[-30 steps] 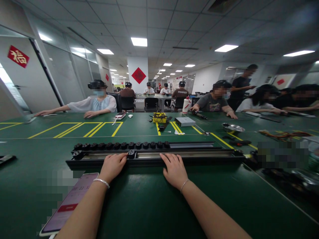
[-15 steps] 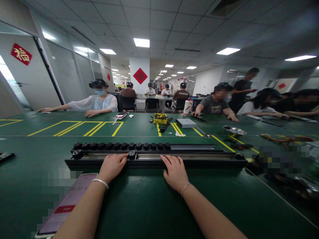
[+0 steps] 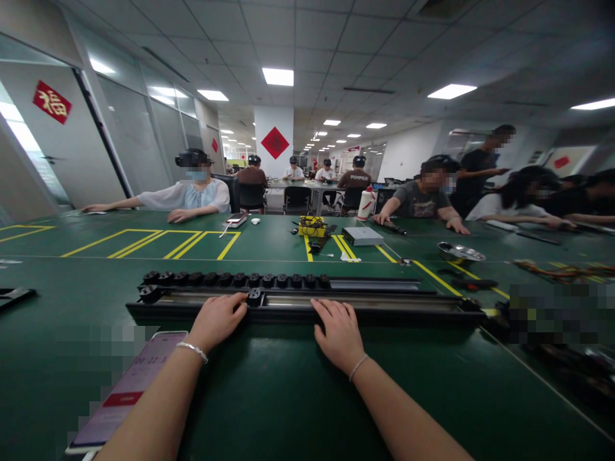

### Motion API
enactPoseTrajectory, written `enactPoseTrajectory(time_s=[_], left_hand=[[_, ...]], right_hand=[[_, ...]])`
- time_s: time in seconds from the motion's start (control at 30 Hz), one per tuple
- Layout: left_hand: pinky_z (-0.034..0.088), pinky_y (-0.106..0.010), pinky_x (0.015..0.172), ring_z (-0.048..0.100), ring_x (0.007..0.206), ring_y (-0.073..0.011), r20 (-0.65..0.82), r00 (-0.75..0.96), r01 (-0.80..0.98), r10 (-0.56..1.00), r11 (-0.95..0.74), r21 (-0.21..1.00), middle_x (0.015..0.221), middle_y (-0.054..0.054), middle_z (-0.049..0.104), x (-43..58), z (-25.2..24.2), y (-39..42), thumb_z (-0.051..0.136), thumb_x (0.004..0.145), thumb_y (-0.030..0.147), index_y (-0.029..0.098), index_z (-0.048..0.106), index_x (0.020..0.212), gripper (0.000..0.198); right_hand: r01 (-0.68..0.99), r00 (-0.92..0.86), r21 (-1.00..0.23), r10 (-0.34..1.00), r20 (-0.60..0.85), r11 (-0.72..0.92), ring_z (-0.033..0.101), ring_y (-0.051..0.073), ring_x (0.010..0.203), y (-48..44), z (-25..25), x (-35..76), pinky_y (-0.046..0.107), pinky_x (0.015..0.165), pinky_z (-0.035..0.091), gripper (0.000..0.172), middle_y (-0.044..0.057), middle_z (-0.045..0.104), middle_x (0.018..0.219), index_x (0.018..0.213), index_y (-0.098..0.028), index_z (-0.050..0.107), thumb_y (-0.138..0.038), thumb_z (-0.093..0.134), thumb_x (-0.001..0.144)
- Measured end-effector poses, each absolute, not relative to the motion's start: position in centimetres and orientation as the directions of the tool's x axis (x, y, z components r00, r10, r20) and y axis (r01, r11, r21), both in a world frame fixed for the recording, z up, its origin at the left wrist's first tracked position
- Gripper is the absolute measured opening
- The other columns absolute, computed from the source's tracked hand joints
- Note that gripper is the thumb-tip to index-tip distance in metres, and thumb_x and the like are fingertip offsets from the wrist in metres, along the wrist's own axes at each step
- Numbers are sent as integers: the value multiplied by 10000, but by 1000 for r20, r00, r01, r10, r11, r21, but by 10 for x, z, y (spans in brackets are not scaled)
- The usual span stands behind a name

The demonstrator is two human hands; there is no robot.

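A long black rail (image 3: 307, 315) with a silvery inner channel lies across the table in front of me. My left hand (image 3: 220, 320) rests over its left half, fingers stretched out, their tips beside a round black piece (image 3: 254, 296) seated in the channel. Whether the fingertips touch that piece I cannot tell. My right hand (image 3: 339, 330) lies on the rail further right, with its fingers spread and holding nothing. Another round black piece (image 3: 149, 292) sits at the rail's left end. Just behind runs a second black rail (image 3: 375, 284) carrying a row of several similar pieces.
A phone (image 3: 127, 390) lies under my left forearm on the green table (image 3: 283, 390). Beyond the rails are a yellow box with cables (image 3: 312, 226), a grey box (image 3: 362, 236) and a metal bowl (image 3: 460, 251). Dark parts lie at the right. Other people sit across the table.
The camera view has tilted and shifted slightly. Both hands and the rails stay in the same places relative to each other.
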State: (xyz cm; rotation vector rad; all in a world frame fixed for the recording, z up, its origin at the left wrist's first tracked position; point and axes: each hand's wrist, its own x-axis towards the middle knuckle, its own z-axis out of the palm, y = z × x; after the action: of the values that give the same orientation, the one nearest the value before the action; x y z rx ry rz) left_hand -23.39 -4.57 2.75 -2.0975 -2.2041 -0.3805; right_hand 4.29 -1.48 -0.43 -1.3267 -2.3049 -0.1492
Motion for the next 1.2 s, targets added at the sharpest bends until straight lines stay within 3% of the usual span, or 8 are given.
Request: enactPoseTrajectory(time_s=[0.2, 0.37, 0.6, 1.2], left_hand=[[386, -385, 895, 566, 1000, -227, 293, -85, 986, 952, 39, 161, 1036, -55, 659, -230, 22, -45, 387, 790, 547, 235, 596, 1029, 445], [335, -386, 1003, 420, 1202, -235, 462, -15, 987, 887, -60, 147, 1249, -54, 542, -232, 16, -44, 427, 788, 528, 227, 635, 949, 400], [335, -421, 1002, 396, 1254, -228, 348, -22, 981, 937, -46, 187, 1291, -9, 537, -236, 10, -42, 369, 813, 550, 258, 592, 1049, 437], [346, -418, 984, 396, 1260, -219, 316, -10, 988, 949, -40, 151, 1310, 4, 516, -239, 13, -43, 344, 818, 562, 285, 588, 1086, 456]], right_hand=[[882, -367, -95, 798, 478, 463, 243, 215, 1300, -11, -7, 43, 441, 1072, 78, 511, 31, 409, 1374, 1292, -252, 429, -246, 455, 781], [878, -387, -89, 806, 448, 471, 275, 209, 1284, -9, -7, 45, 435, 1070, 95, 497, 29, 401, 1381, 1269, -250, 448, -224, 455, 772], [871, -372, -128, 808, 457, 474, 355, 203, 1222, -9, -7, 45, 414, 1059, 127, 460, 32, 419, 1367, 1227, -246, 484, -226, 463, 768], [856, -375, -158, 802, 465, 492, 387, 210, 1189, -11, -5, 45, 428, 1069, 101, 477, 35, 427, 1363, 1228, -243, 486, -215, 473, 752]])
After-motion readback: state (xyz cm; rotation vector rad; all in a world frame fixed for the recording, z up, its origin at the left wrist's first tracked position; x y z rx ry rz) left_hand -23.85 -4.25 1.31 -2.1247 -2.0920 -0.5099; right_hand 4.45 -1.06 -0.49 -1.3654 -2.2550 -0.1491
